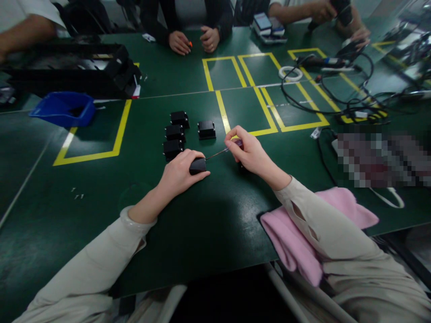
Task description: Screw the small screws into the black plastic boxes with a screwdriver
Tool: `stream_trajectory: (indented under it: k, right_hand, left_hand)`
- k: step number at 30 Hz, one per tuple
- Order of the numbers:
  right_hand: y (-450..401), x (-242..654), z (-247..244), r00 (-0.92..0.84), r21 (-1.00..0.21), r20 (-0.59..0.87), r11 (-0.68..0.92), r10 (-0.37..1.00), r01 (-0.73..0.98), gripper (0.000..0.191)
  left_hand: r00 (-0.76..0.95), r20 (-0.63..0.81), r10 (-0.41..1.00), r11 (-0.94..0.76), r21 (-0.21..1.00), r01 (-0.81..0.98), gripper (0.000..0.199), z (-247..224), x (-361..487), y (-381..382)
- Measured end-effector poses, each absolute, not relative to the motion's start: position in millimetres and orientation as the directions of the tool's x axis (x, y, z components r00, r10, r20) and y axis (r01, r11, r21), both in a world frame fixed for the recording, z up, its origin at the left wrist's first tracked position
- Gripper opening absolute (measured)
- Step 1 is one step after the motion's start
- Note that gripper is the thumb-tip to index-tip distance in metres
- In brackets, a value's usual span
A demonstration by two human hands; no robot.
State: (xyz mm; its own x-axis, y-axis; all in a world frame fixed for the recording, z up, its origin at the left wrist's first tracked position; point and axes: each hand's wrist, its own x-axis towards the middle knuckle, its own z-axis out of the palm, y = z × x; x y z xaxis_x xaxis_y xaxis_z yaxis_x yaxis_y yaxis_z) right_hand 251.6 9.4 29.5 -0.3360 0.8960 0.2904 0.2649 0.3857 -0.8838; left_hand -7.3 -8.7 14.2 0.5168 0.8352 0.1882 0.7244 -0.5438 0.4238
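My left hand (180, 174) is closed round a small black block (198, 166), which rests at the green tabletop's middle. In my right hand (247, 152) is a screwdriver (217, 154) with a thin metal shaft, held by its dark purple handle. The shaft slants down to the left, and its tip meets the right side of the block. Just beyond my left hand, three similar black blocks (174, 132) form a column. Another black block (206, 129) sits alone to their right.
A blue scoop-shaped tray (67, 109) and a long black case (77, 72) are at the left. Pink cloth (289, 233) lies under my right forearm. Cables (323, 101) spread at the right. Across the table are other people's hands (180, 42). Small screws (79, 196) lie at left.
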Motion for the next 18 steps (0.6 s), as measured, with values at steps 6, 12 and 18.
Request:
stream_trajectory:
  k: [6, 12, 18]
  right_hand:
    - [9.4, 252.4, 31.0, -0.312, -0.875, 0.32, 0.405, 0.895, 0.264, 0.011]
    - [9.7, 252.4, 30.9, -0.34, -0.887, 0.282, 0.379, 0.897, 0.265, 0.009]
    - [9.0, 251.3, 29.7, -0.299, -0.869, 0.342, 0.421, 0.891, 0.261, 0.012]
  left_hand:
    - [0.515, 0.188, 0.836, -0.542, 0.428, 0.723, 0.034, 14.9, -7.3, -9.1]
    - [0.514, 0.187, 0.837, -0.54, 0.431, 0.723, 0.036, 15.7, -7.5, -9.7]
    - [0.513, 0.186, 0.838, -0.538, 0.434, 0.722, 0.035, 15.7, -7.2, -9.5]
